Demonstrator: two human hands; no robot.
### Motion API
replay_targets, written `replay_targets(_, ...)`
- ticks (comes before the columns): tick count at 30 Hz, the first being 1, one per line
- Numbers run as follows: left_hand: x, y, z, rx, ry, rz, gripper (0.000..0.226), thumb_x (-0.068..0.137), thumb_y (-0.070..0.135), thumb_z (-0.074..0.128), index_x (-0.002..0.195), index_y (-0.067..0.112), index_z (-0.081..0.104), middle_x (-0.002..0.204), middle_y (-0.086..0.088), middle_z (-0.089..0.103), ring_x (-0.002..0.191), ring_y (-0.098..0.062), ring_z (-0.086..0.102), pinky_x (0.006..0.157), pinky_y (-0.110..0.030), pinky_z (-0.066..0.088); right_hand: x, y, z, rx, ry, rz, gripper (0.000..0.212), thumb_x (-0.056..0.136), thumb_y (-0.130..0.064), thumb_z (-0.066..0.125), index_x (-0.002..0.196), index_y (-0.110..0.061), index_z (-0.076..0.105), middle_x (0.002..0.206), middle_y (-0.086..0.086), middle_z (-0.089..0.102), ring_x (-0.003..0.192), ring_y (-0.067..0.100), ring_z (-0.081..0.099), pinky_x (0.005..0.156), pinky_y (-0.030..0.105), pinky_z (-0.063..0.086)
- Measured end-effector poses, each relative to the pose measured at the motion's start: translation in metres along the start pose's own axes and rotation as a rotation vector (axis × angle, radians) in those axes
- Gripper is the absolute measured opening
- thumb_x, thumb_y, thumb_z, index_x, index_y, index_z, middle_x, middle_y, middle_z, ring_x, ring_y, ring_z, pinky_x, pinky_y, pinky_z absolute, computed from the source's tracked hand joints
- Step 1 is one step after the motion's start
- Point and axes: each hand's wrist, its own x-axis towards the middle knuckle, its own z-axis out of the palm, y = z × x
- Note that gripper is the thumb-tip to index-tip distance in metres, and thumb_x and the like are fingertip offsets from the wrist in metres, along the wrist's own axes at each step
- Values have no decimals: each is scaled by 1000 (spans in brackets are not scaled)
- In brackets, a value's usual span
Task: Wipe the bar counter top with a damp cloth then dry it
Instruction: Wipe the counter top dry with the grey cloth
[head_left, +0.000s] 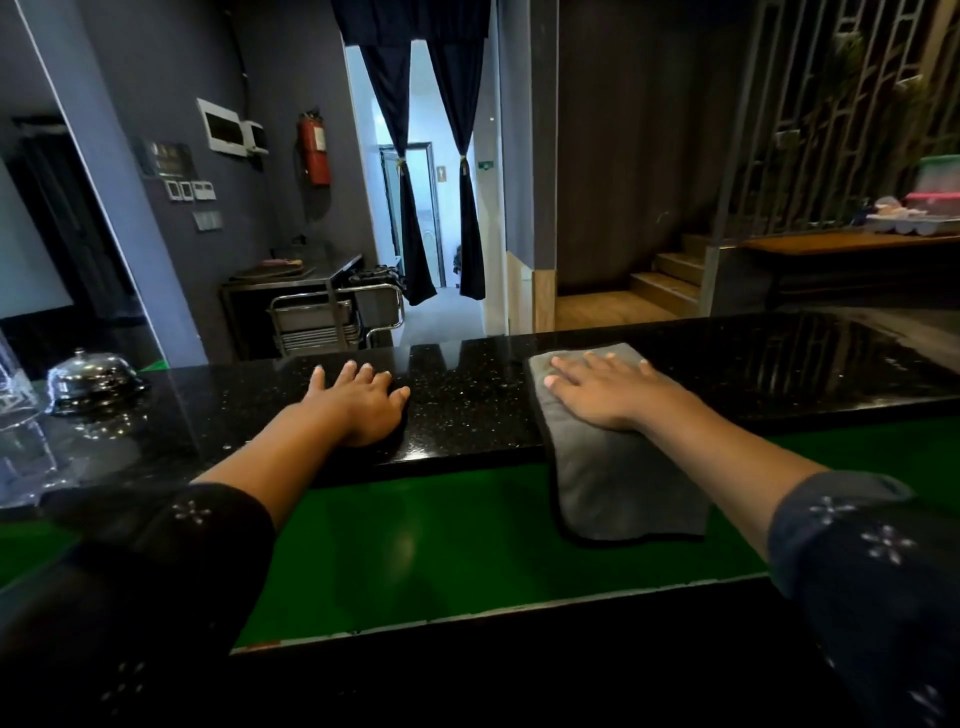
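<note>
Sleeves (156, 525): dark, flower-patterned, nearest the camera at 7 and 4 o'clock.
Ledge (415, 551): green, lower, crossed by both forearms to reach the counter.
Counter (467, 405): black speckled stone; a sheen at 2 o'clock suggests that part is already wet.
Cloth (618, 467): grey, at 3 o'clock, spread on the counter with its near half draped over the edge toward the ledge.
Right hand (608, 389): laid flat, fingers straight and spread, pressed on the cloth, probably to wipe; nothing is gripped.
Left hand (363, 400): flat on bare counter at 9 o'clock, fingers extended, likely placed as a brace.
Bell (93, 379): chrome, far left at 9 o'clock, well apart from the cloth.
</note>
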Motion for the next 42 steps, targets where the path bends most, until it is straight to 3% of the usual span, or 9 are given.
replay_targets(3, 8, 33, -13, -105, 60, 66, 72, 94, 65, 15, 153, 23, 18, 161, -5, 12, 148, -24, 5, 114, -57, -3, -17, -8, 9, 10, -14, -161, 61, 95, -67, 9, 153, -47, 6, 165, -2, 3, 151, 23, 3, 117, 54, -2)
replay_targets(6, 17, 67, -10, -235, -11, 77, 70, 95, 62, 15, 153, 23, 17, 161, -6, 12, 148, -27, 7, 114, -58, -2, -18, 0, 10, 19, -38, -229, 60, 94, -70, 10, 151, -52, 6, 165, -7, 2, 151, 18, 2, 117, 52, -2)
replay_targets(13, 21, 78, 15, -153, -6, 29, 62, 98, 55, 12, 154, 29, 7, 162, -1, -1, 148, -22, -2, 117, -51, -3, 64, -17, 0, 18, -42, -78, 64, 97, -64, 13, 156, -39, 10, 165, 4, 2, 151, 28, 2, 118, 58, -1)
replay_targets(17, 28, 76, 15, -108, -1, 17, 60, 98, 55, 12, 153, 33, 6, 162, 2, -1, 148, -19, -1, 118, -49, 0, 107, -56, 1, -5, -40, -125, 65, 98, -61, 15, 157, -32, 12, 165, 8, 5, 151, 31, 5, 116, 63, 2)
replay_targets(21, 26, 74, 14, -98, 0, 28, 59, 98, 56, 12, 153, 34, 5, 162, 3, -2, 148, -18, 0, 119, -48, 1, 126, -44, 1, 33, -44, -181, 64, 97, -64, 16, 156, -36, 16, 165, 6, 9, 150, 31, 10, 117, 59, 3)
replay_targets(30, 26, 75, 15, -130, 21, 30, 60, 98, 57, 14, 153, 34, 9, 162, 3, 2, 148, -18, 2, 118, -49, 1, 123, 58, -12, -19, -18, 185, 67, 96, -66, 13, 156, -36, 14, 165, 10, 6, 149, 36, 9, 117, 61, 4)
replay_targets(33, 26, 75, 14, -143, 26, 21, 60, 98, 57, 15, 153, 34, 11, 162, 3, 3, 148, -19, 3, 117, -49, 1, 97, 25, -10, -13, -4, 53, 68, 95, -66, 15, 156, -35, 14, 164, 12, 11, 148, 35, 13, 116, 62, 6)
replay_targets(37, 23, 75, 11, -133, -5, 8, 60, 98, 56, 15, 153, 33, 9, 162, 2, 2, 148, -20, 2, 117, -49, 1, 39, -20, 0, 20, -45, -233, 67, 96, -67, 14, 156, -37, 9, 165, 6, 5, 151, 30, 4, 118, 58, -1)
replay_targets(42, 17, 75, 11, -146, 0, 14, 60, 99, 55, 15, 153, 31, 9, 162, 0, 2, 148, -20, 2, 117, -48, 0, 3, 34, -1, 18, -46, -268, 64, 94, -70, 11, 153, -46, 7, 165, -3, 3, 151, 22, 1, 117, 55, -2)
